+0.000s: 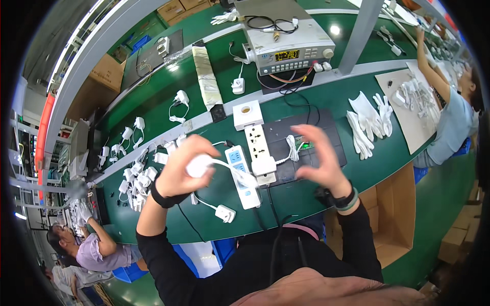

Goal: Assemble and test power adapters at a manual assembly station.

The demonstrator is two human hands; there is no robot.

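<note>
White charger (199,166) gripped in left hand (179,168) above green workbench (326,102).
Its cable trails toward the power strips (242,176); right hand (319,160) hovers alongside, fingers spread wide, holding nothing.

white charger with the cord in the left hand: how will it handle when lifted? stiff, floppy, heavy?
The white charger fits inside the left hand, so probably light and rigid. Its thin white cord sags toward the blue power strip, so likely floppy and apt to snag. The smooth shell may be a little slippery.

charger (199,166): white | power strip (242,176): white, blue sockets | bench (357,92): green | mat (326,137): black | gloves (368,122): white
</note>
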